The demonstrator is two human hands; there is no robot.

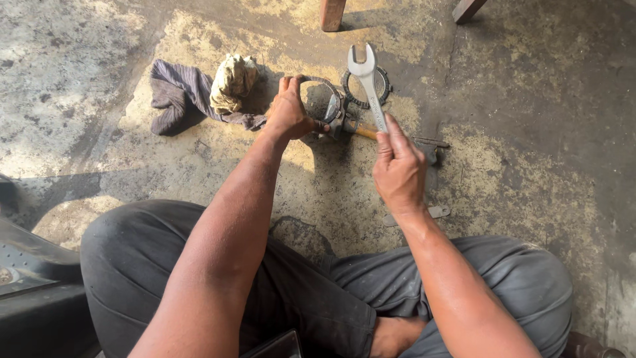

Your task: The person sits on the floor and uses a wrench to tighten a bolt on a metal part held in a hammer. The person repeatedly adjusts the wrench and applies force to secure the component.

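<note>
Dark metal ring clamp [322,99] sits gripped in my left hand [289,113] on the floor; my right hand [397,169] clasps a raised silver open-ended spanner [368,83], not yet applied, I judge.

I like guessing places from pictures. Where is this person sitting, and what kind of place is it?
Probably a repair workshop, on its floor. The stained concrete floor is grimy, the right hand holds a wrench, the left hand grips a metal ring part, and dirty rags lie nearby.

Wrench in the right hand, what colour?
Silver-grey open-ended wrench, plain bare metal, in the right hand; head view.
</note>
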